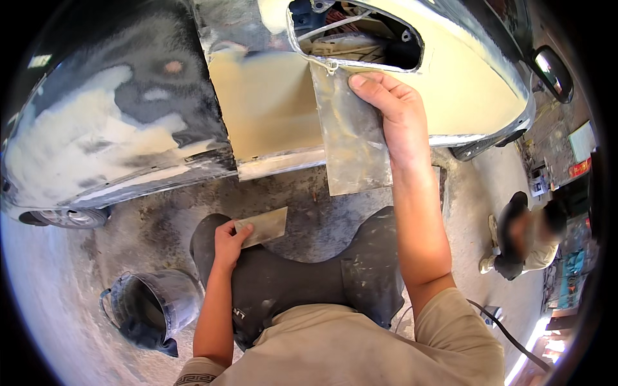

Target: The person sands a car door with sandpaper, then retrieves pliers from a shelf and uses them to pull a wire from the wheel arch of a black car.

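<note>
Beige shirt fills the bottom of the frame. At lower left a grimy bucket stands on the dusty floor. Just left of centre, the left hand is clamped on a small flat scraper. Upper centre, the right hand presses a large dull metal sheet against the car panel, smooth with tan filler. Uneven pressure could gouge that filler.

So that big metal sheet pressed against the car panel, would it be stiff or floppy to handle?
The metal sheet looks thin and flat, so it probably flexes somewhat yet springs back. The right hand holds it by one edge only, which suggests it is light. Its filler-smeared face may give fair grip, though the thin edges could be awkward to pinch.
</note>
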`<state>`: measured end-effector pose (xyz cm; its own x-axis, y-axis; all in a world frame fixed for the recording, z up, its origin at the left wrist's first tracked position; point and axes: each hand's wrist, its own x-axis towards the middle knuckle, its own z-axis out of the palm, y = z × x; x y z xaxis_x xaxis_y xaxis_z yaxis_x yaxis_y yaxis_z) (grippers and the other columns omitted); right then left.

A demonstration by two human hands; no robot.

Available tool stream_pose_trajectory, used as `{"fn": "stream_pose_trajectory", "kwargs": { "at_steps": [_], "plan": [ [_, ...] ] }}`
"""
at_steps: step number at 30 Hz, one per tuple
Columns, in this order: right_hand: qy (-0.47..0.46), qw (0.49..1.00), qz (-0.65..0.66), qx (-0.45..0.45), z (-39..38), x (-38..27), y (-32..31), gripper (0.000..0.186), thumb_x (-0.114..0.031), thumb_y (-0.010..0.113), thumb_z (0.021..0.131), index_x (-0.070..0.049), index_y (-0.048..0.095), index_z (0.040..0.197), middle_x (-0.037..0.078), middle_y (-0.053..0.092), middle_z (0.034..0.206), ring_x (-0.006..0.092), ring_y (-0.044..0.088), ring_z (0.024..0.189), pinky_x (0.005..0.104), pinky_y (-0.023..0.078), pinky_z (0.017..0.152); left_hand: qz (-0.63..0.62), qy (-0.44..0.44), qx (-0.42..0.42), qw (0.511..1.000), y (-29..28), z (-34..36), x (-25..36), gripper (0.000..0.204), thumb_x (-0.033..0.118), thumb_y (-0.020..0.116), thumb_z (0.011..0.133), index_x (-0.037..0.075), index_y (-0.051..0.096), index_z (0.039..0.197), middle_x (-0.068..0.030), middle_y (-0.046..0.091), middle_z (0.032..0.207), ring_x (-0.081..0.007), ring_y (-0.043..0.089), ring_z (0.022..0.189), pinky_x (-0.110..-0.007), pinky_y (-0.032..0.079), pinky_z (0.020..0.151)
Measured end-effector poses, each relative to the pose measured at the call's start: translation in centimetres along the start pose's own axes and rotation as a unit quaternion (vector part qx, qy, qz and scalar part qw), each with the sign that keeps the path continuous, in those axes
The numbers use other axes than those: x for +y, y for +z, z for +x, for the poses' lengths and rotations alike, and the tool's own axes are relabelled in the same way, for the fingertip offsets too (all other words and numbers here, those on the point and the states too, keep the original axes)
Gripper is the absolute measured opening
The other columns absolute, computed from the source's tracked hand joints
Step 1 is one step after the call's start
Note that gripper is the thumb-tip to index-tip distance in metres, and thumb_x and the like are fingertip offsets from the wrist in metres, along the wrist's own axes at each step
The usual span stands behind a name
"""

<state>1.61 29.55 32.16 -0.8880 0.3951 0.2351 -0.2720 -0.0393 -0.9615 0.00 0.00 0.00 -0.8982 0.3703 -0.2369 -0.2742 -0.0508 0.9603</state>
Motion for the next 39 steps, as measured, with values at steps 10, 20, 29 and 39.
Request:
{"fn": "stream_pose_trajectory", "kwargs": {
  "at_steps": [10,20,29,39],
  "plan": [
    [0.02,0.999,0.039,0.017,-0.2,0.4,1.1,0.013,-0.012,0.07,0.091,0.0,0.073,0.093,0.004,0.073,0.083,0.0076,0.064,0.07,0.0218,0.05,0.069,-0.02,-0.005,0.002,1.0,-0.3,-0.5,0.7,0.022,0.015,0.077,0.089,-0.005,0.072,0.097,-0.004,0.071,0.085,-0.0093,0.063,0.074,-0.027,0.05,0.068],
    [0.048,0.996,0.072,0.025,-0.7,0.9,1.7,0.014,-0.013,0.068,0.093,0.0,0.073,0.095,0.004,0.073,0.087,0.0078,0.064,0.074,0.0219,0.049,0.072,-0.018,0.0,0.005,1.0,-0.4,-0.5,0.4,0.022,0.014,0.077,0.09,-0.006,0.072,0.097,-0.0036,0.071,0.084,-0.0085,0.062,0.073,-0.026,0.049,0.068],
    [0.036,0.996,0.07,0.029,-0.8,1.6,1.6,0.019,-0.013,0.063,0.096,0.003,0.071,0.103,0.008,0.073,0.092,0.0123,0.068,0.077,0.0252,0.055,0.074,-0.01,0.011,0.0,1.0,-0.4,-0.5,0.2,0.021,0.015,0.077,0.09,-0.004,0.072,0.096,-0.0019,0.07,0.083,-0.0076,0.061,0.073,-0.026,0.049,0.067],
    [0.064,0.988,0.134,0.047,-1.7,2.6,3.1,0.027,-0.018,0.057,0.1,0.004,0.066,0.114,0.013,0.071,0.104,0.0188,0.07,0.088,0.0306,0.056,0.082,0.004,0.0,-0.003,1.0,-0.2,-0.5,0.6,0.021,0.015,0.076,0.09,-0.005,0.072,0.095,-0.0021,0.07,0.082,-0.0078,0.061,0.072,-0.027,0.048,0.066]
  ]
}}
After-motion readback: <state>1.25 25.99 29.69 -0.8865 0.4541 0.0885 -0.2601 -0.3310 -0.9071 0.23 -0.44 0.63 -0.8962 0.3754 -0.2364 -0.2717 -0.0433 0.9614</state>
